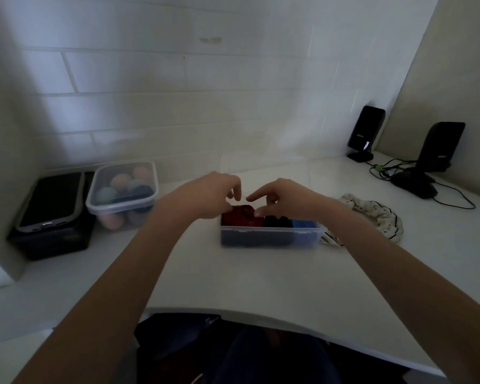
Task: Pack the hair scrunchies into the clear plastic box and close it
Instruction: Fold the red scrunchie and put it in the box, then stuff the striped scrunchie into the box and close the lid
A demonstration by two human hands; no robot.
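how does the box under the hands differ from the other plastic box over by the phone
The clear plastic box under the hands has no lid on; the second box at the left is lidded. The open one holds red, black and blue scrunchies; the closed one holds pastel round items. The open one looks shallower, the closed one deeper. Both are clear and stand on the white counter.

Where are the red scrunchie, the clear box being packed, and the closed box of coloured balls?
red scrunchie (240, 217), head view, its top folds.
clear box (269, 238), head view, its near wall.
closed box of coloured balls (122, 184), head view, its lid.
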